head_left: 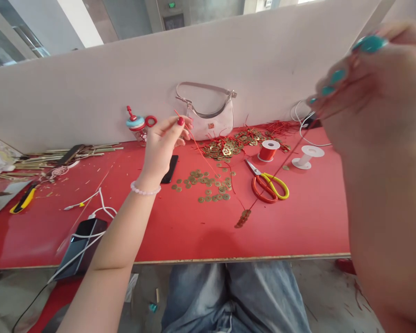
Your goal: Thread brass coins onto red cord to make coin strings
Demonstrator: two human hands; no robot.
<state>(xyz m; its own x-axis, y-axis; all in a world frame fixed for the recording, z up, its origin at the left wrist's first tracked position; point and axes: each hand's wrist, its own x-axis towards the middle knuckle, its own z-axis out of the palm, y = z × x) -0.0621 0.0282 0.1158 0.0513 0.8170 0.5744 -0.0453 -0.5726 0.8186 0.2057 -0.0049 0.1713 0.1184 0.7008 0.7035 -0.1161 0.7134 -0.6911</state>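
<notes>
My left hand (166, 138) pinches one end of a thin red cord (203, 155) above the red table. High at the right, close to the camera and blurred, my right hand (370, 88) is closed on the cord's other stretch, which slants down to the left. Where the two stretches meet hangs a small overlapping row of brass coins (243, 218). Loose holed coins (208, 182) lie scattered between my hands. Scissors (270, 185) with one red and one yellow handle rest to the right, the cord passing in front of them.
Behind the loose coins is a heap of corded coins (225, 145), near a white handbag (211, 118). A red cord spool (268, 151) and a bare white spool (308, 157) stand right. A cup (137, 127), phone (170, 169), power bank (83, 243) and yellow cutter (23, 199) are left.
</notes>
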